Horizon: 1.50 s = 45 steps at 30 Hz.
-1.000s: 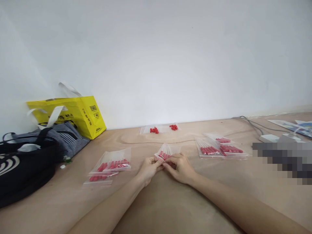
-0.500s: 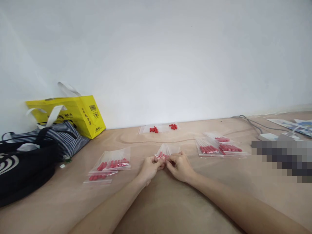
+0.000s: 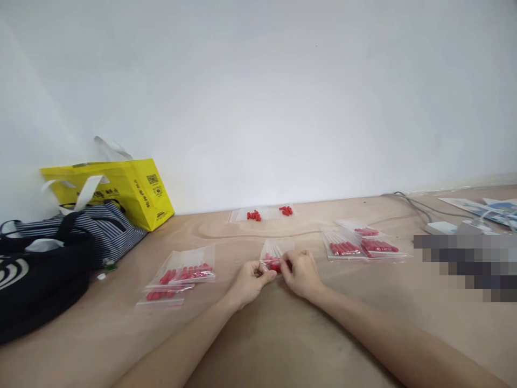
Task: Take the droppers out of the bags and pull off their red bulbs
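Zip bag clamped at near edge by left hand, right hand | left pile, right pile well apart

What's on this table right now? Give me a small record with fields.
Surface: wooden table
Left hand: pinches small clear bag of red pieces
Right hand: pinches the same bag
Left side: filled bags, yellow tote, striped bag, black bag
Right side: more filled bags, grey cable
By the wall: flat bags with red pieces
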Available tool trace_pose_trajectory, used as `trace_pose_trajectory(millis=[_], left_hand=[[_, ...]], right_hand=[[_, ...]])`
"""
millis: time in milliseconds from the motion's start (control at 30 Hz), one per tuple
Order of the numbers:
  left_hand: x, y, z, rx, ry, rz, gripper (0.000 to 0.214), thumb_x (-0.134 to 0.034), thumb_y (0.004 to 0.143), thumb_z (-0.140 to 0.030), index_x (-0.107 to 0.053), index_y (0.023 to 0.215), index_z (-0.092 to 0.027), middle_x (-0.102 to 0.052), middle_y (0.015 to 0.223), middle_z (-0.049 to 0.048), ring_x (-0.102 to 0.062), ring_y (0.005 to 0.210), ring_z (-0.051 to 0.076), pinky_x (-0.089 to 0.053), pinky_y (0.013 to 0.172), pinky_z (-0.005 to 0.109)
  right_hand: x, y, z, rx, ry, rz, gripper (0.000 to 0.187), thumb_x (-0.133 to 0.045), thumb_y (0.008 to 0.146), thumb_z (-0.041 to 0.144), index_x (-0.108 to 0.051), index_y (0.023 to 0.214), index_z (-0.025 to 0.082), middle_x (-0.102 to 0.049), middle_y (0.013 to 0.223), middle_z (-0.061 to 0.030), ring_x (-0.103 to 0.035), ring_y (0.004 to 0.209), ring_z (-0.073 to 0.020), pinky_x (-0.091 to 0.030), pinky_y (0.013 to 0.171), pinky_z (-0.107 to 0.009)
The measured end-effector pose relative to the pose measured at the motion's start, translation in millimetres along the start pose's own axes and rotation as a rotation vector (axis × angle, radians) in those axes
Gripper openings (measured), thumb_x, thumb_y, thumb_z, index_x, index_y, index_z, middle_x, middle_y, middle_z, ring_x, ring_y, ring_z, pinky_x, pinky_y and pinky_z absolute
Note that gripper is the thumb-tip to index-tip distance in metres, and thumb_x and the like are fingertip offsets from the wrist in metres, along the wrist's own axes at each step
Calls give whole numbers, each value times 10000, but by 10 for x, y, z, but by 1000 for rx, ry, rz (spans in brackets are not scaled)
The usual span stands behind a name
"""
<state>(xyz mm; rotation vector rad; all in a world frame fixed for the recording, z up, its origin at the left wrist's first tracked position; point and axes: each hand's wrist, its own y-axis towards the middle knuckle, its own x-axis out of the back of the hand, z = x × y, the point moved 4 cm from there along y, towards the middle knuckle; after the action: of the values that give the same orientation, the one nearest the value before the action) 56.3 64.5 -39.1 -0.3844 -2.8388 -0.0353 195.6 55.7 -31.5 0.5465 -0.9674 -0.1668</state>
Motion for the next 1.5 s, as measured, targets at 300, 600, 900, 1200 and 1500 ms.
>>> trace_pose_trajectory(millis=[300,600,900,1200,1500], left_hand=[[142,52,38,-148,93,-169,203,-592,622,-281,-417,612,-177,-511,561,-54,-519,546,103,-390,529,199],[313,122,40,-207,144,-53,116,-541,668,-245,-555,756,-170,-632,785,23,-602,774,168,-467,726,294],[264,20,-234,-372,473,167,354,-583,678,-245,-586,1028,-194,-520,1162,72,-436,1110,215,-314,958,346],[232,122,-245,-377,409,194,201,-602,653,-225,-586,840,-152,-593,972,73,-537,884,183,-404,786,288],[199,127,-219,-360,493,106,99,-564,656,-221,-559,733,-159,-600,765,10,-513,666,127,-391,611,220]], right_hand=[[114,-111,158,293,1,-23,167,-416,788,176,-536,672,173,-594,645,-3,-502,618,-118,-259,732,-307],[169,83,-421,145,126,173,296,-532,753,349,-547,1008,200,-546,938,-67,-496,892,-195,-355,770,-331],[131,69,-511,107,83,266,358,-576,712,416,-572,999,201,-528,889,-60,-474,858,-195,-344,758,-331],[114,135,-538,108,65,305,397,-603,675,466,-583,978,210,-529,844,-41,-465,836,-184,-321,747,-314],[89,184,-543,15,186,347,315,-658,629,371,-550,848,173,-556,808,-14,-492,752,-152,-352,674,-272]])
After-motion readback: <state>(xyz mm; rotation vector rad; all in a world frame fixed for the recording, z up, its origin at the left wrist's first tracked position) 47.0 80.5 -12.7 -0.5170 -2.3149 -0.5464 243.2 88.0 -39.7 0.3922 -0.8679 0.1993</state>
